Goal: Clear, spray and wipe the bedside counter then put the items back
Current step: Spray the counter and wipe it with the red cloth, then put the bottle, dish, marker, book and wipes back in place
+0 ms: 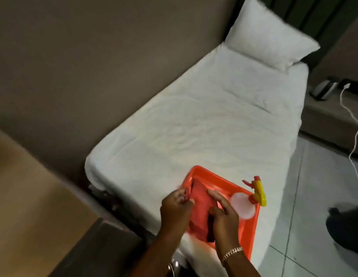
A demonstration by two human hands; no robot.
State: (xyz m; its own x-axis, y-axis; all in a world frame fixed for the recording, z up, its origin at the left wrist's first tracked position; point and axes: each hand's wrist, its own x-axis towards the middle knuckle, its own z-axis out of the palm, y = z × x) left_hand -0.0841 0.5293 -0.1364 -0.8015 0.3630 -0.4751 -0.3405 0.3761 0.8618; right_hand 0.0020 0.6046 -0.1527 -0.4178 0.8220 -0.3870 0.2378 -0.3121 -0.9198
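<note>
An orange tray (252, 234) lies on the near corner of the bed. A red cloth (201, 198) is spread inside it. A clear spray bottle (243, 204) with a yellow and red trigger head (258, 190) lies at the tray's right end. My left hand (175, 208) pinches the cloth's left edge. My right hand (224, 213) rests flat on the cloth, fingers extended. The bedside counter (332, 118) stands at the far right beside the bed's head, with a dark phone-like device (322, 89) on it.
The bed (204, 120) has a white sheet and a white pillow (268, 35) by the wall. A white charging cable (354, 134) hangs from the counter to the tiled floor. A dark shape (346, 224) sits on the floor at right. A wooden surface (34, 206) lies at left.
</note>
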